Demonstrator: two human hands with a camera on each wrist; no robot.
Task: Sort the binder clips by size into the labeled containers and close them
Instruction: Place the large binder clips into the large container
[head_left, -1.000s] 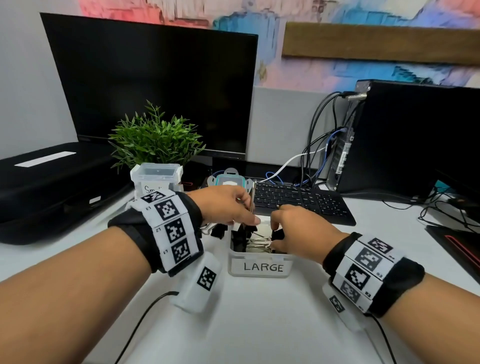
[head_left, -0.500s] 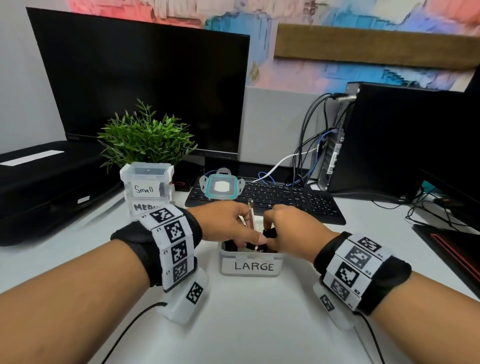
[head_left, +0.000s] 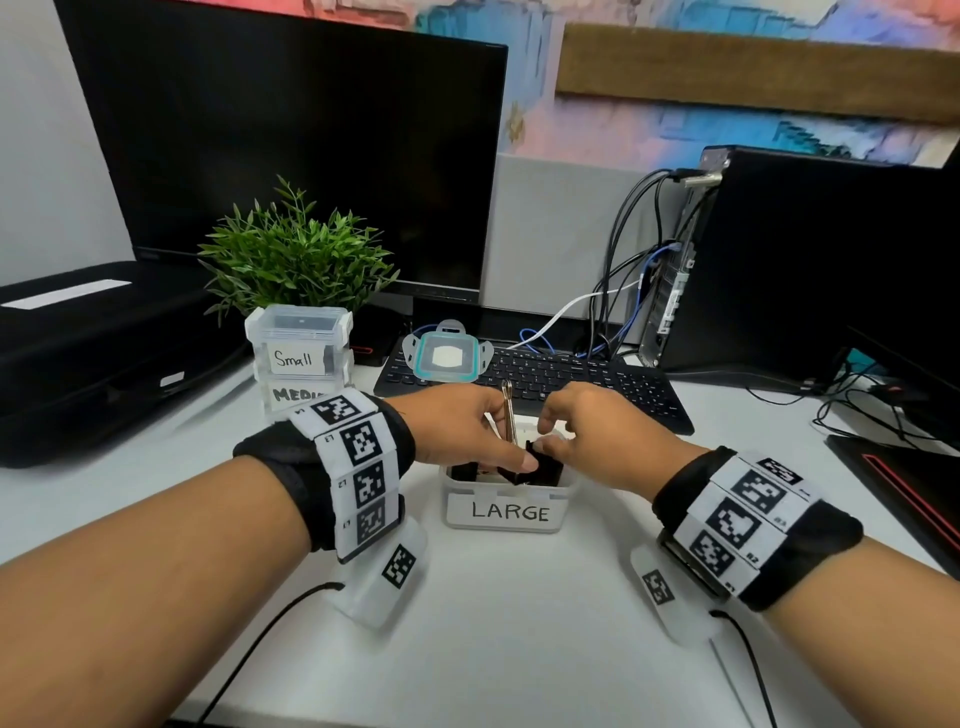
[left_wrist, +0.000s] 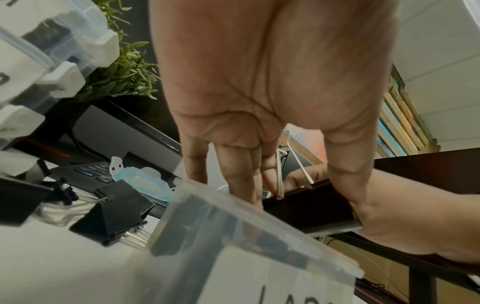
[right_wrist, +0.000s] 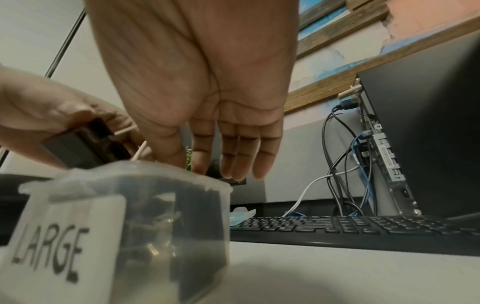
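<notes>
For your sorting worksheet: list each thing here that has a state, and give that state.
Large box: open, holding clips.
Small box: lid on, stacked on the medium box.
Loose lid: off, on the keyboard.
Binder clip: black, pinched by the left hand.
Right hand: fingers in the large box.
Monitor: dark.

3 containers, 1 loose lid, 2 hands.

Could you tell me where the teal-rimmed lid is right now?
In the head view, the lid lies on the keyboard's left end, behind the LARGE container.
</notes>
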